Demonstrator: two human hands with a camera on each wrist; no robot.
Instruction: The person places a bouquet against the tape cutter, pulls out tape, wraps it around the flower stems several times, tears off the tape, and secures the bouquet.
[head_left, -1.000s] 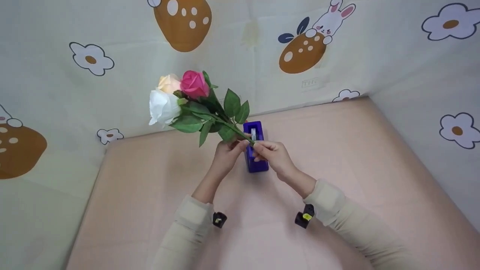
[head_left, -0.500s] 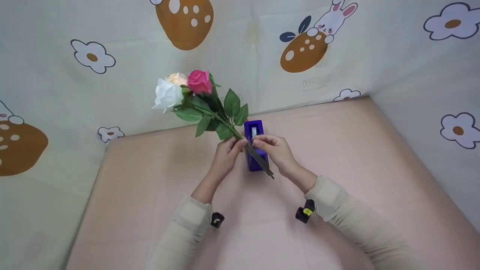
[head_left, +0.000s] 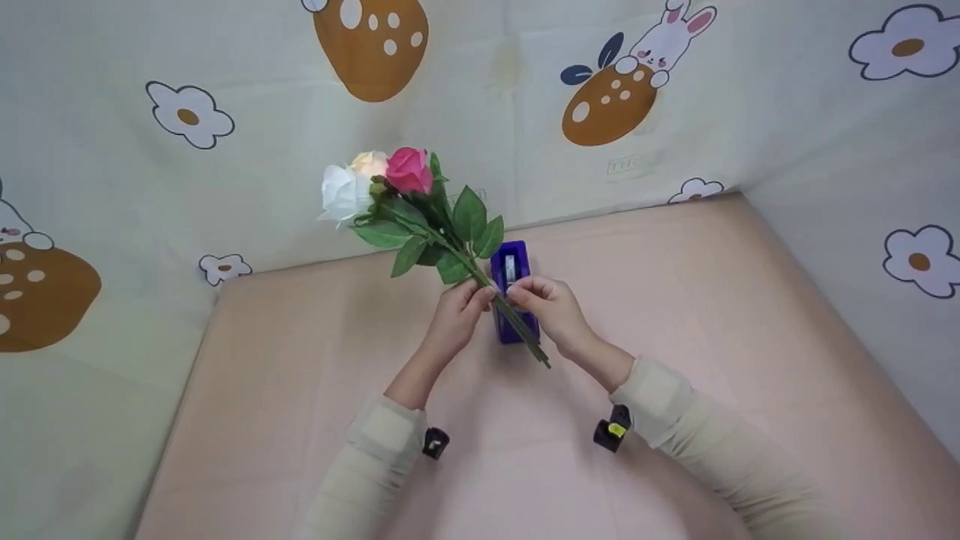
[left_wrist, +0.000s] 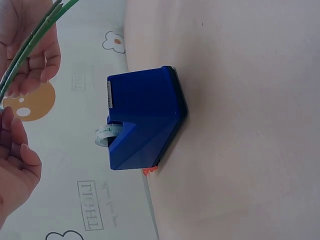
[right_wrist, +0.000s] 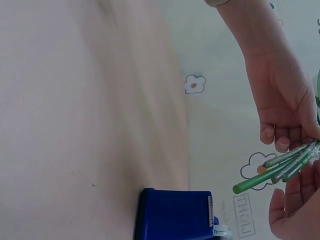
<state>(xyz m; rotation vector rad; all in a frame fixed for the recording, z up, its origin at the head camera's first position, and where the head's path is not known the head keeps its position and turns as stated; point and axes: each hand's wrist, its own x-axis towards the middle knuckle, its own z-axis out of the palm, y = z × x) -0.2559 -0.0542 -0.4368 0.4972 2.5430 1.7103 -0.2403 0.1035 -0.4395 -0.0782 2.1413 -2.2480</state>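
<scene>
My left hand (head_left: 456,313) grips a bunch of artificial roses by the stems (head_left: 526,335). A white rose (head_left: 346,192), a peach rose (head_left: 369,163) and a pink rose (head_left: 409,171) top the bunch, tilted to the upper left. Cut stem ends slant down to the right. Shiny clear tape (right_wrist: 315,149) shows around the stems in the right wrist view. Close beside them, my right hand (head_left: 556,313) pinches thumb against forefinger, seemingly on the tape; its fingertips are partly hidden. Below stands a blue tape dispenser (left_wrist: 142,95) with a tape roll (left_wrist: 107,135).
A pale pink cloth covers the table (head_left: 300,420). Behind it rises a light wall sheet (head_left: 255,187) printed with flowers, strawberries and a rabbit. Small black devices hang by both cuffs. A bit of orange (left_wrist: 149,171) shows at the dispenser's far end.
The bunch has swung a little right and more upright, and its stem ends now show past the hands. The right fingers have moved slightly off the stems. The dispenser stays put.
</scene>
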